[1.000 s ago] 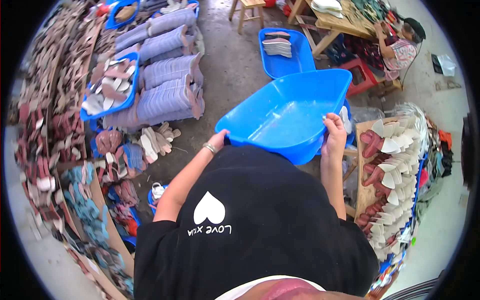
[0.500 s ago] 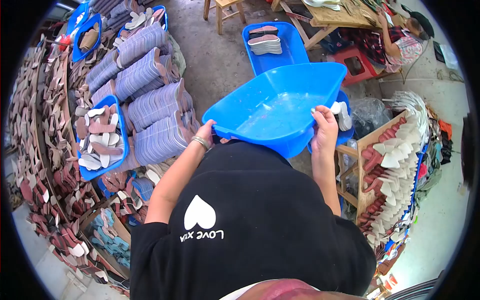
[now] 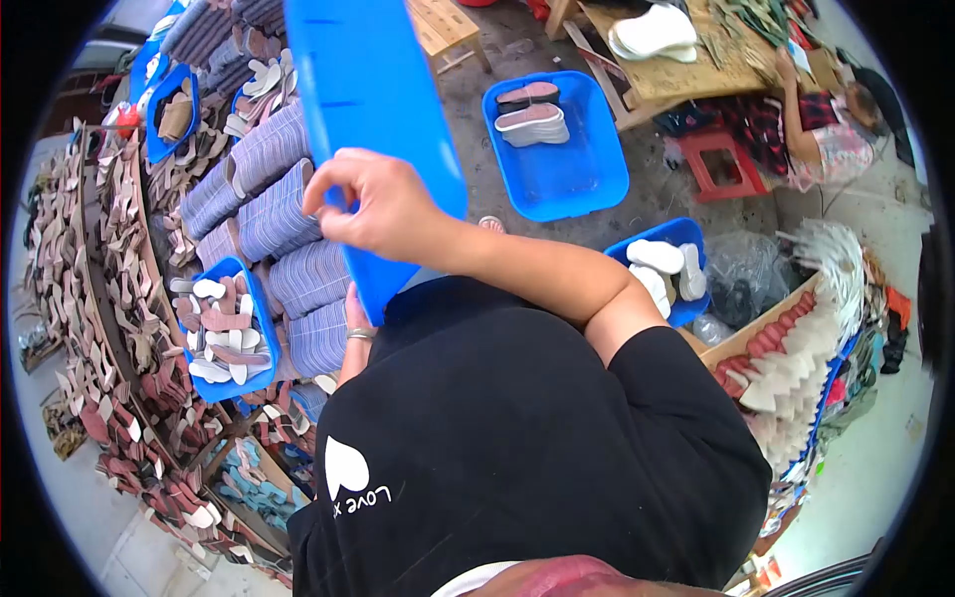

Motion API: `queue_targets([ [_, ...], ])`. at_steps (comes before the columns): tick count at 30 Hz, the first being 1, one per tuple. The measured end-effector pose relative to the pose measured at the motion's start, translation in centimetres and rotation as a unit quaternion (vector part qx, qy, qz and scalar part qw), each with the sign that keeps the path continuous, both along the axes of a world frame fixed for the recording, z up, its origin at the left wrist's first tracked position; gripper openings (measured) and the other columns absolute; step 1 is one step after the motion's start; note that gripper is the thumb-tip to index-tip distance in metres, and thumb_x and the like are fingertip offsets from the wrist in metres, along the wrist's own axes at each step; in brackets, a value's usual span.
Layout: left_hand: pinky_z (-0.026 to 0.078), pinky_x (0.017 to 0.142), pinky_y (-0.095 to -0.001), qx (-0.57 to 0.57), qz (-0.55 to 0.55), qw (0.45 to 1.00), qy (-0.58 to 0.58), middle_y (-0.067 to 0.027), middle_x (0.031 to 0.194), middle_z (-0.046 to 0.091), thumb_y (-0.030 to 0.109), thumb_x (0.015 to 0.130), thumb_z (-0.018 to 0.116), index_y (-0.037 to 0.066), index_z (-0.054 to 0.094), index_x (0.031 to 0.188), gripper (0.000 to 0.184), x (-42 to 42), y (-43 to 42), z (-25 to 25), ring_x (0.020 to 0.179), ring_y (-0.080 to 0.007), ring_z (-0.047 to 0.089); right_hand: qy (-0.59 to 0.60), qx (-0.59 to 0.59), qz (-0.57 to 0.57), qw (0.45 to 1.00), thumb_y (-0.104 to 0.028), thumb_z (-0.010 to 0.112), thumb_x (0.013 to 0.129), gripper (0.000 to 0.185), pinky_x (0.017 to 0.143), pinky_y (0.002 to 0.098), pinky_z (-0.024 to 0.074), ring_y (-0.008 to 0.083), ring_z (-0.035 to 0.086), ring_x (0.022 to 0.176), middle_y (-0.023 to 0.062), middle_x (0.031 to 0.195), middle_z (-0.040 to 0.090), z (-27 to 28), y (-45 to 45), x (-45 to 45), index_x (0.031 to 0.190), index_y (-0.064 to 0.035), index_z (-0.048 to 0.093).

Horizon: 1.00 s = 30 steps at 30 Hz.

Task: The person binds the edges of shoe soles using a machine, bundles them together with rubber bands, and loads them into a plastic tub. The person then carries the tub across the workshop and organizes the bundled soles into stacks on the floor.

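A large blue tub (image 3: 383, 109) is tipped up on its side in front of my body, its outer face toward me. Low on its edge, my left hand (image 3: 356, 310) grips the rim, with a bracelet at the wrist; part of the hand is behind the tub. My right hand (image 3: 373, 204) is raised across the tub's face, fingers curled toward the thumb, and what the fingertips hold, if anything, is too small to name. Beyond the tub stand striped stacks of soles (image 3: 282, 214).
A blue tub with sole bundles (image 3: 567, 179) lies on the floor ahead. Another blue tub (image 3: 622, 244) holds white soles. A wooden table (image 3: 686, 75), a red stool (image 3: 718, 164) and a seated person are at the upper right. Racks of soles (image 3: 129, 398) line the left.
The blue tub has swung left and tipped from level to upright. My right hand has left its right rim and crossed to the left. My left hand stays on the rim.
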<state>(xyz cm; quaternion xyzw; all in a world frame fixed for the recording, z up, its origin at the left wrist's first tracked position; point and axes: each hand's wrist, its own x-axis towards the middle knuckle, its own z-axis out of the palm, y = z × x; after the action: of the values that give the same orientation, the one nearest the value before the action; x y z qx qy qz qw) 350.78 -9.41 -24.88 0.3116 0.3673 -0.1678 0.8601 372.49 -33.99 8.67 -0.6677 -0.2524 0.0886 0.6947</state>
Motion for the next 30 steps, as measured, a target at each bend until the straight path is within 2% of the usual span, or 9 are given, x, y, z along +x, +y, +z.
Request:
queue_targets([
  [1, 0.049, 0.078, -0.0413, -0.001, 0.063, 0.998, 0.007, -0.0126, 0.107, 0.059, 0.039, 0.086, 0.052, 0.005, 0.046, 0.118, 0.048, 1.0, -0.4, 1.5, 0.090, -0.0271, 0.059, -0.023, 0.008, 0.008, 1.000, -0.004, 0.060, 0.068, 0.014, 0.054, 0.0251, 0.0398, 0.0097, 0.047, 0.059, 0.0015, 0.073, 0.054, 0.1, 0.4, 0.9, 0.081, -0.0084, 0.064],
  [3, 0.044, 0.091, -0.0463, 0.002, 0.187, 0.982, 0.010, -0.0155, 0.120, 0.053, 0.042, 0.087, 0.051, 0.004, 0.040, 0.128, 0.057, 6.4, -5.2, 12.9, 0.105, -0.0310, 0.054, -0.056, 0.023, 0.042, 0.997, -0.003, 0.059, 0.069, 0.015, 0.053, 0.0235, 0.0383, 0.0076, 0.045, 0.058, -0.0002, 0.072, 0.053, 0.0, 1.6, 2.9, 0.082, -0.0081, 0.064],
  [4, 0.031, 0.102, -0.0519, -0.025, 0.204, 0.978, -0.040, -0.0168, 0.133, 0.042, 0.042, 0.087, 0.052, 0.004, 0.029, 0.136, 0.066, 7.5, -5.0, 13.6, 0.119, -0.0353, 0.043, 0.010, 0.055, 0.040, 0.998, -0.002, 0.059, 0.069, 0.017, 0.052, 0.0218, 0.0350, 0.0055, 0.041, 0.058, -0.0026, 0.070, 0.049, -0.4, 2.0, 3.9, 0.084, -0.0079, 0.064],
  [6, 0.033, 0.100, -0.0533, -0.063, 0.282, 0.956, -0.050, -0.0170, 0.131, 0.043, 0.037, 0.086, 0.054, 0.004, 0.032, 0.134, 0.062, 9.4, -4.1, 14.4, 0.117, -0.0365, 0.044, 0.098, 0.058, 0.040, 0.993, 0.000, 0.058, 0.071, 0.022, 0.051, 0.0180, 0.0253, 0.0014, 0.030, 0.057, -0.0081, 0.066, 0.037, -1.0, 2.9, 6.2, 0.092, -0.0074, 0.062],
  [13, 0.035, 0.099, -0.0526, -0.090, 0.296, 0.947, -0.091, -0.0192, 0.125, 0.047, 0.014, 0.076, 0.056, 0.001, 0.035, 0.129, 0.059, 14.0, 3.1, 10.5, 0.114, -0.0367, 0.046, 0.119, -0.013, 0.093, 0.989, -0.001, 0.061, 0.074, 0.028, 0.049, 0.0175, 0.0224, 0.0006, 0.029, 0.056, -0.0097, 0.066, 0.032, -1.6, 9.1, 11.1, 0.102, -0.0077, 0.059],
  [18, 0.036, 0.100, -0.0455, -0.164, 0.275, 0.943, -0.096, -0.0156, 0.123, 0.049, 0.010, 0.074, 0.058, 0.002, 0.036, 0.127, 0.058, 21.4, 9.6, 5.4, 0.111, -0.0315, 0.048, 0.089, -0.031, 0.029, 0.995, -0.001, 0.062, 0.074, 0.027, 0.049, 0.0169, 0.0227, 0.0004, 0.029, 0.056, -0.0102, 0.065, 0.033, -3.6, 16.3, 18.5, 0.100, -0.0073, 0.061],
  [21, 0.035, 0.101, -0.0458, -0.183, 0.283, 0.938, -0.086, -0.0151, 0.123, 0.048, 0.008, 0.073, 0.058, 0.002, 0.035, 0.128, 0.059, 25.7, 13.9, 6.5, 0.113, -0.0319, 0.046, 0.072, -0.019, 0.044, 0.996, -0.002, 0.063, 0.074, 0.035, 0.048, 0.0175, 0.0230, 0.0012, 0.029, 0.056, -0.0091, 0.066, 0.033, -4.1, 22.3, 23.5, 0.108, -0.0072, 0.057],
  [26, 0.040, 0.094, -0.0466, -0.113, 0.365, 0.918, -0.109, -0.0155, 0.119, 0.051, 0.007, 0.071, 0.057, 0.003, 0.039, 0.125, 0.057, 31.1, 22.6, 8.4, 0.108, -0.0324, 0.050, -0.117, -0.184, 0.009, 0.976, -0.017, 0.070, 0.074, 0.062, 0.058, 0.0265, 0.0404, 0.0121, 0.045, 0.063, 0.0027, 0.074, 0.042, -2.7, 31.4, 30.2, 0.127, -0.0058, 0.041],
  [30, 0.053, 0.075, -0.0381, -0.055, 0.462, 0.878, -0.115, -0.0139, 0.099, 0.060, 0.003, 0.074, 0.056, -0.001, 0.051, 0.102, 0.029, 32.4, 31.2, 5.4, 0.086, -0.0271, 0.060, -0.147, -0.223, 0.038, 0.963, -0.016, 0.070, 0.076, 0.062, 0.066, 0.0267, 0.0469, 0.0136, 0.056, 0.076, 0.0073, 0.094, 0.051, -6.4, 34.4, 33.4, 0.129, -0.0056, 0.039],
])
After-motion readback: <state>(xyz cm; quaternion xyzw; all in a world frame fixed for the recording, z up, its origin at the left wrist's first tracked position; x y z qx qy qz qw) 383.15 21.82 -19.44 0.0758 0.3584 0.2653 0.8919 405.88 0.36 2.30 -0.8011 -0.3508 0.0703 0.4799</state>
